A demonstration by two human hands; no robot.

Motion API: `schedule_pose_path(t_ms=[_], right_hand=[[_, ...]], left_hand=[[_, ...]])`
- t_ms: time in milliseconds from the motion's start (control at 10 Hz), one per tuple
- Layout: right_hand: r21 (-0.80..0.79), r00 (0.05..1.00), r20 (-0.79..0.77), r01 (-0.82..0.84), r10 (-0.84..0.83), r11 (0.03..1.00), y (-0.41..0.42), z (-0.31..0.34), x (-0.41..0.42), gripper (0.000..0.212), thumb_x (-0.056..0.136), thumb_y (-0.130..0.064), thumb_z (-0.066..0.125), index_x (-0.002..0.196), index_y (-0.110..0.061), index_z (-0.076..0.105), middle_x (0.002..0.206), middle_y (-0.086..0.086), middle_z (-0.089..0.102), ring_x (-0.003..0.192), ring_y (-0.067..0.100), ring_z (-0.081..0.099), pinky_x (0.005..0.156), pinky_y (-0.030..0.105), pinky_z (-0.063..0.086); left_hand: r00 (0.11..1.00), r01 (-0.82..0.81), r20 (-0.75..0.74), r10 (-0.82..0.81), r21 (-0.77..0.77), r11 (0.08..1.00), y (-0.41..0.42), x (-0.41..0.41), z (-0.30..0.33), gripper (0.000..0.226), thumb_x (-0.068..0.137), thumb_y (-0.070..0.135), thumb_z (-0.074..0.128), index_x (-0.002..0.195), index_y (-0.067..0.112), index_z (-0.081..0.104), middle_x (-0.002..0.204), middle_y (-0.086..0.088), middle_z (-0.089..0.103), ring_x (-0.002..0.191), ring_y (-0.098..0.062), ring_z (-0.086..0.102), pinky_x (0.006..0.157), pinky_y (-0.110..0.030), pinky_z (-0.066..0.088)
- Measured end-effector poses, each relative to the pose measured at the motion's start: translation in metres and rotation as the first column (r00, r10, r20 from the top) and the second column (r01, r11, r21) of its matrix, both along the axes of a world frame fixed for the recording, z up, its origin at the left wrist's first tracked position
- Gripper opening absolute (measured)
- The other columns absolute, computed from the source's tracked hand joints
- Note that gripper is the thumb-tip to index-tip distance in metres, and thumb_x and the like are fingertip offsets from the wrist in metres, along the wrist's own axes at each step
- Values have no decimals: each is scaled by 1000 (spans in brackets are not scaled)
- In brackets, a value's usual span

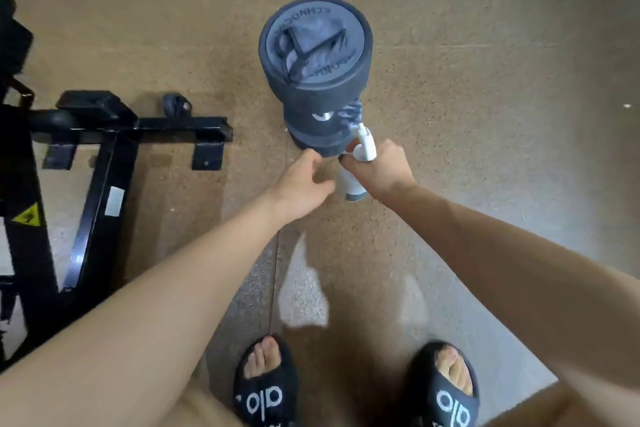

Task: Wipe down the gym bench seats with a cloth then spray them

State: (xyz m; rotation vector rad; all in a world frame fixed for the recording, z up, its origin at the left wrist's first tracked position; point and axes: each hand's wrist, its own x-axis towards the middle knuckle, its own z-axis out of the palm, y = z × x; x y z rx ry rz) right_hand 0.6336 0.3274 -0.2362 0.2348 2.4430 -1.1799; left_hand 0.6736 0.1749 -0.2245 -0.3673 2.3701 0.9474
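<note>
My right hand point(381, 168) grips a white spray bottle point(351, 185) just below its nozzle, low over the floor. Beside it, my left hand point(304, 184) hovers with loosely curled fingers, holding nothing and close to the bottle's left side. Just beyond both hands stands a dark upright dumbbell point(315, 76). A grey-blue cloth point(311, 48) lies crumpled on its round top. A second bit of cloth point(350, 113) hangs by the dumbbell's lower right, next to the nozzle.
The black steel frame of a gym bench point(104, 135) with a small wheel stands at the left on the tan rubber floor point(485, 97). My feet in black slides point(266, 388) are at the bottom. Pale light patches lie on the floor between them and the hands.
</note>
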Motion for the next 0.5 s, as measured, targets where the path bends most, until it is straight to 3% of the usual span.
schedule_pose_path(t_ms=[200, 300, 400, 500], right_hand=[[75, 991, -56, -116, 120, 990, 6, -75, -32, 27, 92, -30, 66, 109, -9, 65, 103, 12, 70, 96, 32, 67, 87, 46, 55], [47, 996, 35, -85, 84, 995, 11, -75, -39, 46, 91, -34, 68, 131, -14, 57, 119, 12, 68, 107, 32, 65, 92, 45, 54], [49, 965, 139, -232, 223, 972, 23, -72, -52, 79, 90, -31, 74, 155, -19, 32, 144, 12, 53, 127, 32, 54, 95, 38, 47], [111, 930, 270, -288, 250, 951, 46, -58, -70, 89, 86, -27, 79, 158, -19, 28, 153, 12, 46, 135, 32, 48, 101, 40, 44]], left_hand=[[1000, 1, 0, -1, -33, 999, -4, -28, -57, 60, 99, 33, 63, 153, 22, 38, 151, -7, 48, 134, -26, 50, 108, -41, 45], [998, 43, 54, -41, -54, 998, -3, -21, -38, 62, 100, 36, 61, 155, 26, 34, 153, -5, 46, 137, -25, 48, 100, -34, 39], [992, 111, 55, -110, -28, 993, -5, -17, -6, 64, 101, 40, 60, 156, 32, 30, 156, 1, 44, 140, -18, 46, 99, -30, 33], [985, 73, -152, -83, -69, 995, -22, -26, 39, 60, 98, 44, 63, 152, 36, 37, 146, 8, 53, 131, -9, 53, 108, -31, 39]])
